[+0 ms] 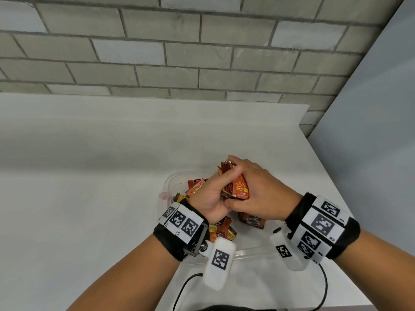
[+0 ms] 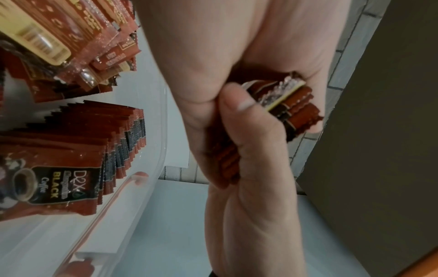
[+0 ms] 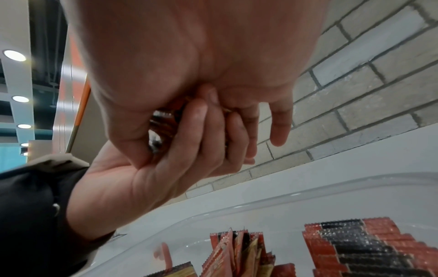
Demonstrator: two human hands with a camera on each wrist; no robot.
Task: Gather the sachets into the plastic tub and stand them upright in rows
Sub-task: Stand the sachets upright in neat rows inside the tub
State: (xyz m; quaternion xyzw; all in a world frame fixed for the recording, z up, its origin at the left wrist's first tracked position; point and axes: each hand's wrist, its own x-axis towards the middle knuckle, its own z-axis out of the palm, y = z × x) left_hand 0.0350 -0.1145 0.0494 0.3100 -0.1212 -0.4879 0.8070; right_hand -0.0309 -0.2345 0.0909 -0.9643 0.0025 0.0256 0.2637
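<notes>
Wrist straps with printed markers sit closest in the head view, at about 7 and 5 o'clock, and both forearms run up from them toward the middle of the white counter [image 1: 89,176].

Starting at 9 o'clock of the clear plastic tub [image 1: 167,182], a few loose sachets [image 1: 195,186] lie tilted against its left wall. The left-wrist view shows more of the contents: a tidy row of black-coffee sachets [image 2: 78,150] leaning like fanned cards, and a messier heap [image 2: 71,37] beyond it. That fanned row looks only half upright, so a bump from a descending wrist could flatten it.

Moving toward the centre, the left hand [image 1: 210,198] cups a bundle of sachets [image 1: 238,187] from below, fingers curled round it, thumb pressed on its near edge. The bundle is held above the tub, roughly over its 1 o'clock part, not yet inside.

Further right, the right hand [image 1: 258,191] wraps over the same bundle from above, its fingers curled on the far side; the right-wrist view shows its little finger [image 3: 280,129] sticking out free. Both hands seem to be squaring the stack.

The risks, as I judge them: the foil faces are slick, so an uneven squeeze could shoot middle sachets out sideways onto the counter; the bundle's ends look staggered in the left-wrist view, so lowered as it is it may splay instead of standing; and setting it into the crowded near half could topple the row at 5 o'clock [image 1: 251,221].
</notes>
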